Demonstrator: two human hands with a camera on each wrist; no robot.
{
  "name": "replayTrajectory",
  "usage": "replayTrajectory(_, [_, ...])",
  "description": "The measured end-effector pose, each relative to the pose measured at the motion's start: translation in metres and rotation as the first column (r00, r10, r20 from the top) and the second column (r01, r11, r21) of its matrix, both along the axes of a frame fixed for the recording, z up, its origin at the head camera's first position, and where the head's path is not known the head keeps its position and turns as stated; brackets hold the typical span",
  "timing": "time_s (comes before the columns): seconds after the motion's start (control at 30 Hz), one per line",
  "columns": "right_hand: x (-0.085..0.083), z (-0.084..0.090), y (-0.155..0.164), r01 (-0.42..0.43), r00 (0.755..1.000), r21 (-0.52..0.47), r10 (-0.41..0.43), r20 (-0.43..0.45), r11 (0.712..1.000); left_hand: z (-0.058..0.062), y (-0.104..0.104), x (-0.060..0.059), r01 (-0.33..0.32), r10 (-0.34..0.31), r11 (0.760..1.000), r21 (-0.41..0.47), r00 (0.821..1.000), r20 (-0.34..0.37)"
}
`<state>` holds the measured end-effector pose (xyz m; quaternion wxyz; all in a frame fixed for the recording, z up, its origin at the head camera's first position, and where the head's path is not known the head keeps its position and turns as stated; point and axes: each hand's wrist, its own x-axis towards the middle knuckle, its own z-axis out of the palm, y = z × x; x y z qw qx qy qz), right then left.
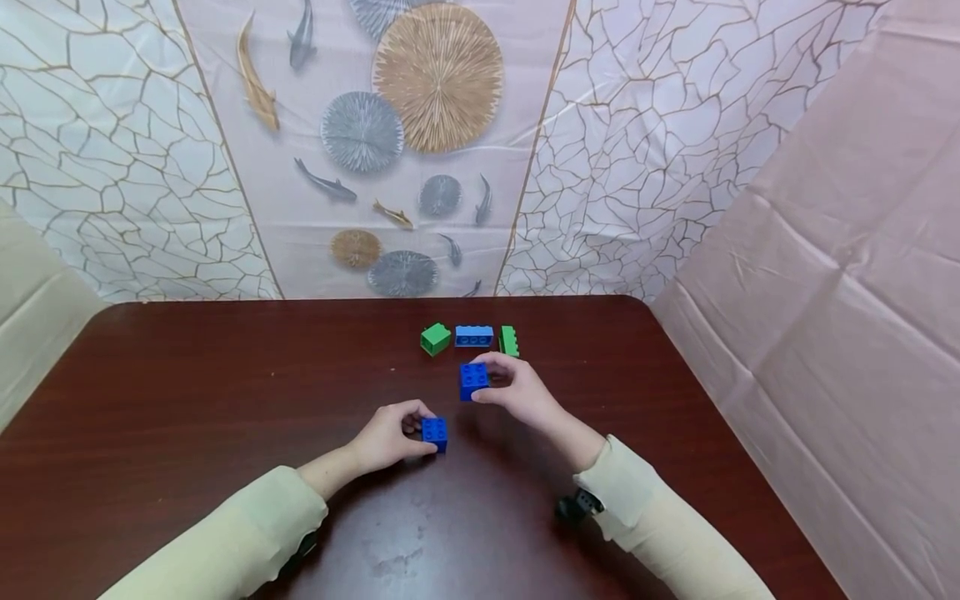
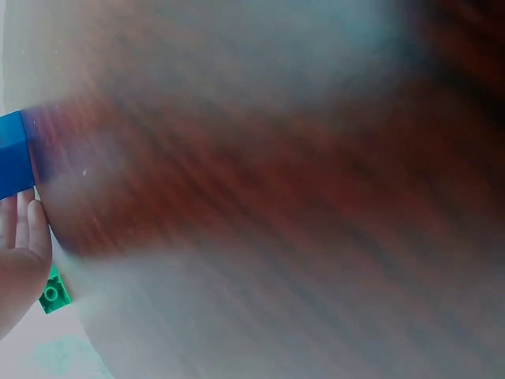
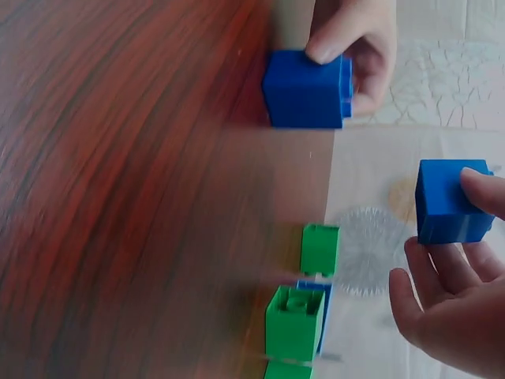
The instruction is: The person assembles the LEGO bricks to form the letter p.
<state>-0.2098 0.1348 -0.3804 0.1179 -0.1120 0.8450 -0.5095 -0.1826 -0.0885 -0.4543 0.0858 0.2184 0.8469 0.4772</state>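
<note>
My left hand (image 1: 392, 435) pinches a dark blue building brick (image 1: 434, 434) between thumb and fingers, studs facing up, close to the tabletop. Farther forward and to the right, my right hand (image 1: 517, 393) grips another dark blue brick (image 1: 474, 381) by its right side, also studs up. From the right wrist, the right hand's brick (image 3: 451, 201) shows held over the fingertips with the thumb on its side. The left hand's brick (image 3: 306, 91) appears above it there, apart from it. Only part of a blue brick (image 2: 14, 155) shows at the left wrist view's edge.
Beyond the hands, a green brick (image 1: 435, 339), a lighter blue longer brick (image 1: 474, 336) on its side and a narrow green brick (image 1: 508, 340) lie in a row. The dark wooden table (image 1: 187, 375) ends at a patterned cloth (image 1: 420, 200); plain cloth (image 1: 840, 275) hangs at the right.
</note>
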Motion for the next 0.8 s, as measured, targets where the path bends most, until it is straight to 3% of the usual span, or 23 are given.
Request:
replayTrajectory(0.37, [0.005,-0.005,-0.023,-0.061,0.998,-0.06,0.062,0.013,0.996,0.0,-0.001,-0.004,0.011,-0.011,1.0,0.02,1.0,0.011])
replayTrajectory(0.8, [0.008,-0.018,-0.03,-0.096,0.995,0.008,0.096,-0.011,0.995,-0.001,-0.001,-0.003,0.011,-0.01,1.0,0.017,1.0,-0.002])
